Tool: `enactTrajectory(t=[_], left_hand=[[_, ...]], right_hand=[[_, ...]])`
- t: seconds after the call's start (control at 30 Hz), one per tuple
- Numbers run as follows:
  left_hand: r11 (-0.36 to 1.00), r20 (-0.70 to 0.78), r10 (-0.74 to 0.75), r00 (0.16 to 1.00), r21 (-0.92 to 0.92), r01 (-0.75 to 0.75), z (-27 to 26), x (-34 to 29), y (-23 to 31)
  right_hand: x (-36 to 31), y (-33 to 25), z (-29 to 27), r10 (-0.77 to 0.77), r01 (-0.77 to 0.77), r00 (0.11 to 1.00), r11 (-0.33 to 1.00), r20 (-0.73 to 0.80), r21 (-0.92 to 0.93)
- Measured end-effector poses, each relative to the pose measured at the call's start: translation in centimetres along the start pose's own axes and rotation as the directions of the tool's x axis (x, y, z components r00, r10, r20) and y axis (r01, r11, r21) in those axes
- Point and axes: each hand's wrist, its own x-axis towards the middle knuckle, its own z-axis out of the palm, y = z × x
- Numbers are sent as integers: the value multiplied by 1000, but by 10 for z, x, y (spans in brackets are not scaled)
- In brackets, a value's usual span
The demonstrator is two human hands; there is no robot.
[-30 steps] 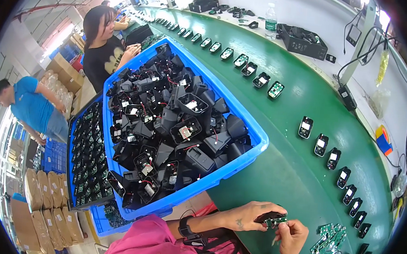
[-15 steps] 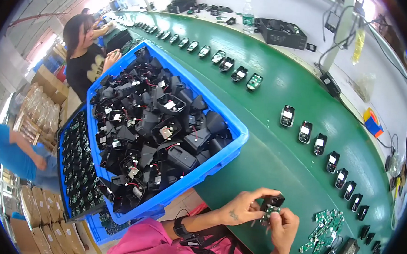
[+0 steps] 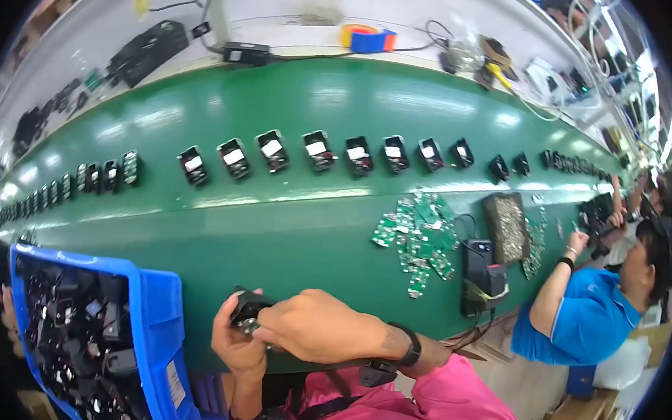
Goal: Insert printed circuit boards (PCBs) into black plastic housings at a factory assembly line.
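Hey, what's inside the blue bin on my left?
The blue bin holds a jumbled pile of black plastic housings. Whatever lies beneath the top ones, including its floor, is covered.

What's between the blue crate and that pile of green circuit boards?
In the head view, the left hand holding a black case, the right hand at it, and a stretch of green tabletop.

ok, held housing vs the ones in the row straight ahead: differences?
Place: the held housing is in the left hand, with the right hand against it; the row housings sit spaced out on the green bench.
Look: the row housings show white patches; I can't make one out on the held housing, which the hands partly cover.
Shared: both are black.
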Motion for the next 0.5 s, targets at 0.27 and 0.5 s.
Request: enactTrajectory(t=[0.27, 0.5], left_hand=[[976, -38, -39, 999, 212, 46, 14, 5, 6], [968, -53, -61, 997, 241, 72, 16, 5, 6]], right_hand=[[-2, 15, 16, 85, -46, 983, 972, -162, 232], [2, 21, 31, 154, -112, 925, 984, -348, 139]])
